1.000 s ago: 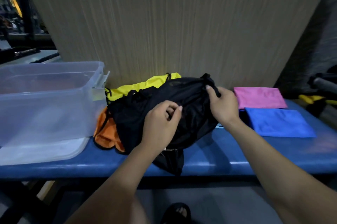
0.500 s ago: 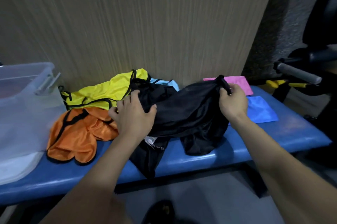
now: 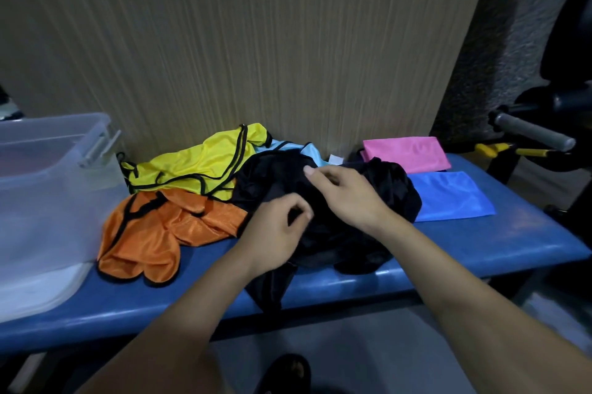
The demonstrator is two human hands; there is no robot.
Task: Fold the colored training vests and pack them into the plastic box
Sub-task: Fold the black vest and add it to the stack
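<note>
Where the padded blue bench (image 3: 480,246) meets a pale wood-grain wall panel (image 3: 256,41), the vests lie in a loose heap. A rough grey wall (image 3: 512,25) stands to the right, with dark exercise equipment and a grey foam-covered bar (image 3: 531,132) beside the bench end. A dark shoe (image 3: 285,374) shows on the floor below.

One clear plastic box (image 3: 48,188) sits at the left end of the bench, on what looks like its white lid (image 3: 38,291). Four unfolded vests are in view: one yellow vest (image 3: 192,166) with black trim against the wall, one orange vest (image 3: 153,233) in front of it and just beside the box, one light blue vest (image 3: 288,148) mostly buried, and one black vest (image 3: 352,240) in the middle, a part of it hanging over the bench's front edge. Two folded pieces lie flat to the right: one pink vest (image 3: 407,153) near the wall and one blue vest (image 3: 448,195) in front of it.

Both forearms reach in from below. The left hand (image 3: 275,233) is over the black vest with fingers curled and thumb meeting fingertips; it appears to pinch the black fabric, though blur keeps this uncertain. The right hand (image 3: 346,195) lies across the top of the black vest, palm down, fingers pointing left; whether it grips the cloth cannot be told.
</note>
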